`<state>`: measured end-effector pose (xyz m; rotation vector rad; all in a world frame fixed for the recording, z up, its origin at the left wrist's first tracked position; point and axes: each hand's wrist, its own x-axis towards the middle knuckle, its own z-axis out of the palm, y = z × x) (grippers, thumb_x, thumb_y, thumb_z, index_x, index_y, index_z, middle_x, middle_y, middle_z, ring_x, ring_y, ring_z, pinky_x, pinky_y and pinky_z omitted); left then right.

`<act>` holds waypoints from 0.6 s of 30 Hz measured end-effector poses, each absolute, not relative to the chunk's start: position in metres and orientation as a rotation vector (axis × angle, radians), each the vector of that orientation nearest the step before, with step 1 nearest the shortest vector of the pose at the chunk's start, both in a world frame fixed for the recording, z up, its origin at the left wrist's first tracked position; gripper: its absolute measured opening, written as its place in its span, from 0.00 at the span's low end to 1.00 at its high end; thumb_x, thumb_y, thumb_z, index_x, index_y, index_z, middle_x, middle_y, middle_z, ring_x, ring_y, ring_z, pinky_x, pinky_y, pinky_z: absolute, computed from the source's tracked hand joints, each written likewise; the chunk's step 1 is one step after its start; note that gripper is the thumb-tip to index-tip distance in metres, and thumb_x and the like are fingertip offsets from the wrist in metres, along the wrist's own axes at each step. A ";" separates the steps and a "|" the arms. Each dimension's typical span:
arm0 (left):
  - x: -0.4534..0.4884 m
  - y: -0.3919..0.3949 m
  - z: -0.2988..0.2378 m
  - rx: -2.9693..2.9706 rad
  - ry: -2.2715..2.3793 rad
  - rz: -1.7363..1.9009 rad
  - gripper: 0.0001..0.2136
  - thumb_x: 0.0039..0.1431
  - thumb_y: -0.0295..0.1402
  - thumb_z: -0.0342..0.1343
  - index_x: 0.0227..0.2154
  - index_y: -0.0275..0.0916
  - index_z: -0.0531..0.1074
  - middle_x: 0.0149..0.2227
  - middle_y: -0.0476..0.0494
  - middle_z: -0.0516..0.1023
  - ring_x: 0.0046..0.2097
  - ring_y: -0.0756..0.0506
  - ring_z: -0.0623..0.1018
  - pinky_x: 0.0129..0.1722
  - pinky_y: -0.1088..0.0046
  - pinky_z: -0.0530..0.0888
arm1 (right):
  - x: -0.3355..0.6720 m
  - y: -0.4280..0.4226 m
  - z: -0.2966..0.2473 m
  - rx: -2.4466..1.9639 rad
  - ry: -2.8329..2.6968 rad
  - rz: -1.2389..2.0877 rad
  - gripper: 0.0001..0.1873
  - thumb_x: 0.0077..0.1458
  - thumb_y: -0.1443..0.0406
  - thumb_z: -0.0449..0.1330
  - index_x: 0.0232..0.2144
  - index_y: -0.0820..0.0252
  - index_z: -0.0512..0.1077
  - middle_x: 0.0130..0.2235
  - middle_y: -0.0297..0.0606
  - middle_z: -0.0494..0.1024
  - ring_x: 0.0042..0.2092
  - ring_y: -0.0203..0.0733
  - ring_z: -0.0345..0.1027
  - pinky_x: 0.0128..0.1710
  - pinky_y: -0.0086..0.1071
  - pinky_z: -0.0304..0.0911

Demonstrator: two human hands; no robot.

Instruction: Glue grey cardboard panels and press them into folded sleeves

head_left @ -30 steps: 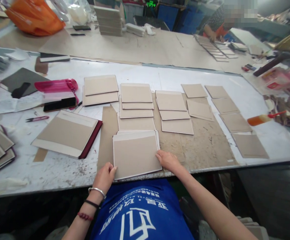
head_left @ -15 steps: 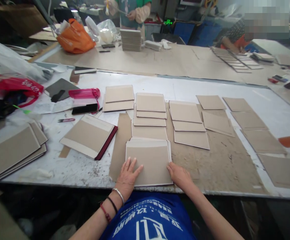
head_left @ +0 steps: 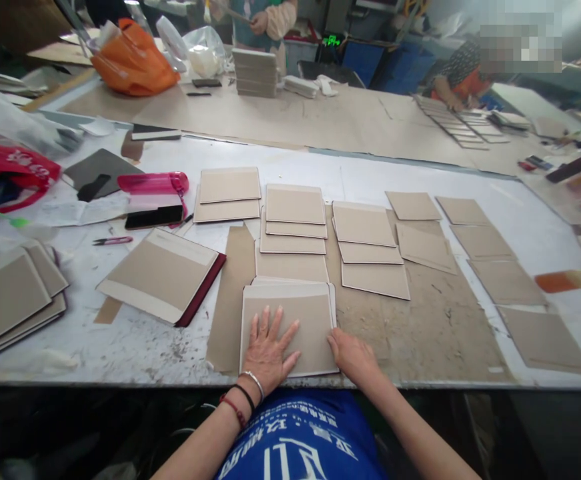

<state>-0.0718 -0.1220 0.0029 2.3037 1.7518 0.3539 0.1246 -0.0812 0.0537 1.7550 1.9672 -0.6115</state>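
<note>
In front of me at the table's edge lies a beige cardboard panel (head_left: 313,317) with pale folded-over borders, stacked over others whose rims show behind it. Spread flat, my left hand (head_left: 271,350) presses on its lower left part. My right hand (head_left: 353,355) is closed at the panel's right edge, thumb and curled fingers against it. Just behind are overlapping panels (head_left: 295,203), with a second group (head_left: 365,223) to the right and a pair (head_left: 230,185) to the left. Brown cardboard sheeting (head_left: 410,333) lies beneath.
At left are a panel with a maroon edge (head_left: 157,277), a panel stack (head_left: 5,300), thread snips (head_left: 113,241), a phone (head_left: 153,217) and a pink case (head_left: 153,183). Single panels (head_left: 503,273) line the right, near an orange-handled tool (head_left: 563,281). Two people work at the far table (head_left: 340,120).
My left hand has slid right and further onto the panel, fingers spread wider. My right hand stays at the panel's right edge. The view has shifted slightly.
</note>
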 end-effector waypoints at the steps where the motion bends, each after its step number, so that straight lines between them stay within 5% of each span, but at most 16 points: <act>1: -0.072 -0.122 0.003 2.312 1.752 0.347 0.27 0.51 0.44 0.50 0.56 0.54 0.54 0.62 0.41 0.49 0.62 0.32 0.43 0.56 0.46 0.46 | 0.122 -0.081 0.058 1.771 1.961 -0.583 0.16 0.59 0.61 0.41 0.36 0.58 0.67 0.35 0.42 0.76 0.36 0.45 0.71 0.33 0.35 0.60; 5: -0.070 -0.123 0.001 2.372 1.751 0.334 0.26 0.52 0.40 0.50 0.56 0.53 0.54 0.62 0.40 0.51 0.62 0.32 0.44 0.56 0.45 0.47 | 0.105 -0.080 0.063 1.927 2.188 -0.418 0.18 0.59 0.62 0.41 0.39 0.63 0.68 0.40 0.49 0.74 0.43 0.49 0.67 0.40 0.40 0.60; 8: -0.069 -0.122 -0.002 2.387 1.779 0.324 0.24 0.51 0.40 0.50 0.54 0.51 0.59 0.60 0.40 0.55 0.62 0.32 0.43 0.56 0.45 0.48 | 0.095 -0.077 0.043 1.834 2.636 -0.400 0.25 0.55 0.57 0.49 0.53 0.61 0.59 0.56 0.51 0.59 0.58 0.52 0.48 0.55 0.45 0.47; 11: -0.070 -0.121 -0.009 2.409 1.797 0.305 0.23 0.49 0.40 0.50 0.51 0.50 0.64 0.58 0.42 0.59 0.63 0.34 0.43 0.56 0.46 0.48 | 0.094 -0.074 0.013 1.723 2.816 -0.507 0.33 0.52 0.54 0.53 0.58 0.55 0.51 0.62 0.46 0.46 0.62 0.50 0.33 0.58 0.48 0.37; 18: -0.067 -0.119 -0.025 2.419 1.861 0.235 0.22 0.47 0.40 0.51 0.47 0.49 0.68 0.55 0.41 0.65 0.62 0.33 0.47 0.55 0.46 0.50 | 0.100 -0.075 -0.003 1.715 2.833 -0.661 0.35 0.52 0.54 0.52 0.60 0.50 0.44 0.64 0.42 0.38 0.63 0.50 0.28 0.59 0.50 0.34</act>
